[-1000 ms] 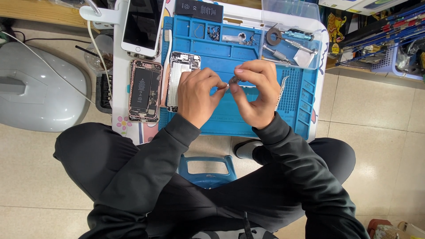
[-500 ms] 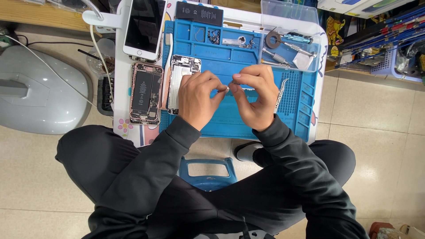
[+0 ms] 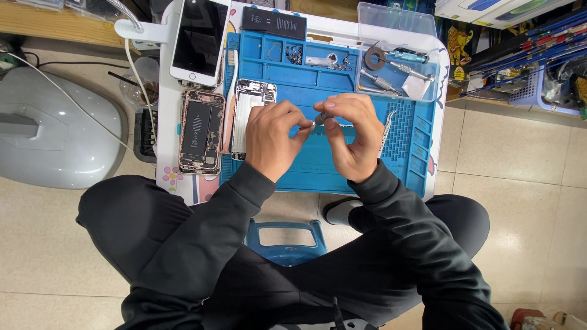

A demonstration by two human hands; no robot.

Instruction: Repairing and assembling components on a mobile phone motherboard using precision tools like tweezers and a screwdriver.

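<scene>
Two hands: meet over the middle of the blue mat [image 3: 318, 168], fingertips nearly touching.
Left hand [image 3: 270, 139]: grip pinched together on one end of a small grey part [image 3: 322, 118], just right of the shell.
Right hand [image 3: 354, 137]: grip closed on the other end of the part; what the part is cannot be told, it is too small.
Shell [image 3: 251, 107]: silver phone housing, face up on the mat's left edge, partly under the left hand; looks stripped.
Open phone [image 3: 199, 131]: left of the mat on the counter [image 3: 168, 98], insides and black battery showing.
Screen [image 3: 200, 40]: white-framed, lying off the phone, above the open phone.
Battery [image 3: 273, 23]: loose black one, above the mat's top edge.
Screws [image 3: 295, 54]: small pile in a tray at the mat's top.
Tweezers [image 3: 386, 128]: lying on the mat, just right of the right hand, not held.
Screwdrivers [image 3: 391, 70]: in a clear box at the mat's top right corner.
Progress: judged mid-way; phones are opened and parts set out, nothing yet closed up, and the small part is not seated in either body.
</scene>
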